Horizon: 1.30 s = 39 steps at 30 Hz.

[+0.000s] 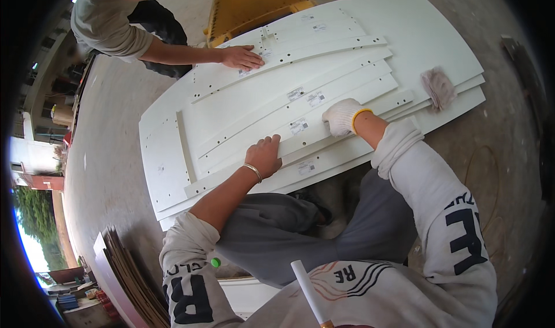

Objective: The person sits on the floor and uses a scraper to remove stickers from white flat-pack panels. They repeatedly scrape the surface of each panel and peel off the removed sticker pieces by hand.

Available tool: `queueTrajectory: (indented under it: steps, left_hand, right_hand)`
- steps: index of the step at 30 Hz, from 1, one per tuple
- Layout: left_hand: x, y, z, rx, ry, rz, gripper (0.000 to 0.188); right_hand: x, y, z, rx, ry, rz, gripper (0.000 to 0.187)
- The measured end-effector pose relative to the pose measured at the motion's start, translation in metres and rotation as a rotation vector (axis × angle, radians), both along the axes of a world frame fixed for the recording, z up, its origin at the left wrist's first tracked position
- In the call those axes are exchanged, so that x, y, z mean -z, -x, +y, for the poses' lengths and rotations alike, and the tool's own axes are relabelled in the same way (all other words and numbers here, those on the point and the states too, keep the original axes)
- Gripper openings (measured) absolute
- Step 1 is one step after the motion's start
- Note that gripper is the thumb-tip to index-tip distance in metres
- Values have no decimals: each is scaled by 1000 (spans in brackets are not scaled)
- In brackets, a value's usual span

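White plank (pixel 309 142) sits atop the stacked boards (pixel 445 45) on my feed, bare left hand (pixel 264 157) clamped over its near edge, gloved right hand (pixel 342 117) curled against it (can't tell if it's gripping), co-worker's hand (pixel 240 57) lying flat farther across.

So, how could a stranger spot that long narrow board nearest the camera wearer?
Start at the big stack of white panels filling the middle of the view. On top, along the near side, a narrow white strip slants up to the right. Unlike the similar strips beyond, it has both the wearer's hands on it: the bare left hand and the gloved right hand.
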<state>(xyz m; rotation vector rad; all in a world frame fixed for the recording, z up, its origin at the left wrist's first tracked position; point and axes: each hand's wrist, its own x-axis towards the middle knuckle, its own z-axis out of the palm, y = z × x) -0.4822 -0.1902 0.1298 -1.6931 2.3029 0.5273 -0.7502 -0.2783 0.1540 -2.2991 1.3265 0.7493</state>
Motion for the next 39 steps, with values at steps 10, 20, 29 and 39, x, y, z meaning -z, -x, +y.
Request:
queueTrajectory:
  steps: [10, 20, 29, 39]
  left_hand:
    - [17, -81, -37, -46, -239, 175, 52]
    - [33, -122, -47, -238, -272, 348, 38]
    - [37, -143, -54, -389, -223, 292, 41]
    - [50, -183, -45, -452, -1, 265, 42]
  right_hand:
    - [31, 44, -33, 62, -184, -160, 35]
    - [28, 19, -28, 22, -173, -253, 32]
    - [37, 9, -33, 144, -286, -372, 33]
    - [43, -7, -26, 123, -216, -179, 33]
